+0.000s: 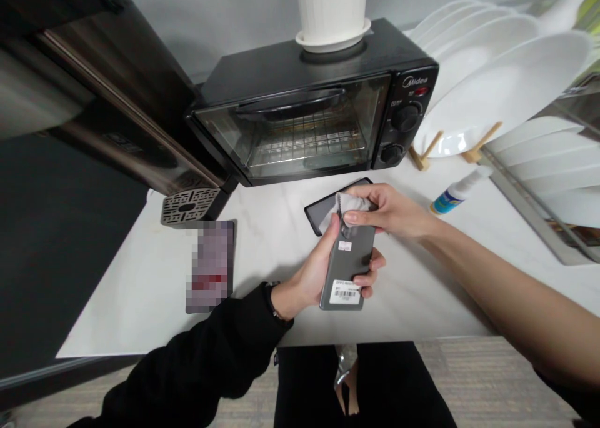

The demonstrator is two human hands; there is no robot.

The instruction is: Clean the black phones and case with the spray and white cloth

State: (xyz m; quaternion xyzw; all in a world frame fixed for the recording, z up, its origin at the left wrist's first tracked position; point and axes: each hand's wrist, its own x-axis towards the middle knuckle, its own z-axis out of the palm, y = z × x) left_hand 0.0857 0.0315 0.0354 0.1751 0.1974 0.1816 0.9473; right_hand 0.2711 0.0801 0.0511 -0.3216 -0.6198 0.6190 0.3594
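A dark grey phone is held back side up above the counter, with a barcode label low on its back and a small sticker higher up. My left hand is wrapped around it, thumb on one edge and fingertips on the other. In my right hand a light grey cloth is pinched, pressed against the phone's top end by the camera. The cloth partly covers that end. Behind the hands a second phone lies on the counter, dark face up, partly hidden by the cloth and right hand.
A black toaster oven stands at the back, a white pot on top. A spray bottle and racked white plates are at the right. At the left are a machine with a drip tray and a blurred-out flat object.
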